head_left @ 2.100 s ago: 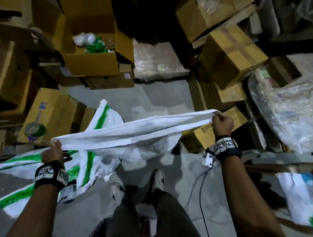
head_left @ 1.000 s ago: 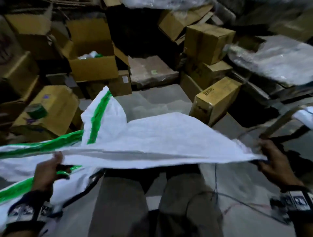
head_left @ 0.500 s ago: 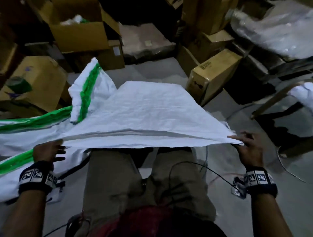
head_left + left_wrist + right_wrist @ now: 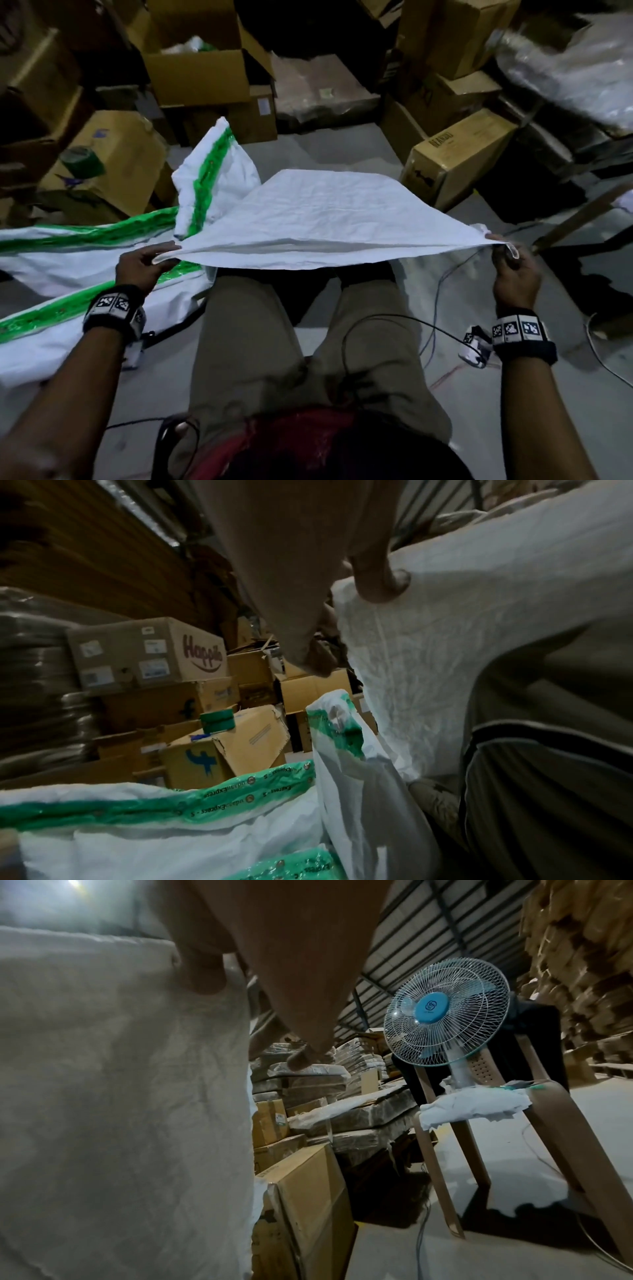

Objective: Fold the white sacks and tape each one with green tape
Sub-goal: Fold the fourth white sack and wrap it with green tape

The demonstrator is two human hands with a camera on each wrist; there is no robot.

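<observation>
A white woven sack (image 4: 325, 216) is stretched flat over my knees, its near edge folded double. My left hand (image 4: 147, 262) pinches the sack's left corner, thumb on top, as the left wrist view shows with the sack (image 4: 462, 615) under my left hand (image 4: 363, 588). My right hand (image 4: 510, 263) grips the right corner; in the right wrist view the sack (image 4: 120, 1096) fills the left side below my right hand (image 4: 219, 969). A roll of green tape (image 4: 83, 161) stands on a cardboard box at the left, also the tape roll (image 4: 217, 721).
White sacks with green tape strips (image 4: 85, 236) lie heaped on the floor at my left. Cardboard boxes (image 4: 455, 154) and wrapped bundles ring the grey floor ahead. A fan (image 4: 445, 1012) on a brown chair (image 4: 548, 1123) stands at the right. Cables (image 4: 435, 308) trail by my right leg.
I have sat down and brought the sack from hanging in the air to lying flat over my knees. Both hands have kept their corners and dropped lower.
</observation>
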